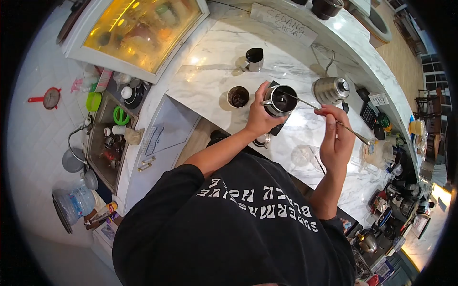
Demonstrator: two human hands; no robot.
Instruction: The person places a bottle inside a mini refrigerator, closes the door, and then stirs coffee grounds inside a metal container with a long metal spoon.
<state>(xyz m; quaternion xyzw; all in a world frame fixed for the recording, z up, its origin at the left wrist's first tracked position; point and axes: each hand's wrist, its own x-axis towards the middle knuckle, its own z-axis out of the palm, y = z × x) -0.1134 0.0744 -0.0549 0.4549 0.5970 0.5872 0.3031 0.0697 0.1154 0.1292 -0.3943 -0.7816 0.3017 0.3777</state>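
My left hand (260, 113) is wrapped around a shiny metal cup (279, 110) with dark liquid inside. Between the fingers of my right hand (337, 136) is a long thin metal spoon (354, 132). One end of the spoon reaches into the cup, and its other end points out past my hand to the right. Left of the cup stands a smaller cup (238, 97) with dark residue in it. Farther back on the counter is a metal pitcher (254, 64) with a dark inside.
A steel gooseneck kettle (330, 89) stands right of the cup. A lit display case (143, 33) is at the upper left, above a sink (101, 157) with dishes. Jars and kitchenware crowd the right side. A handwritten sign (283, 24) lies at the back.
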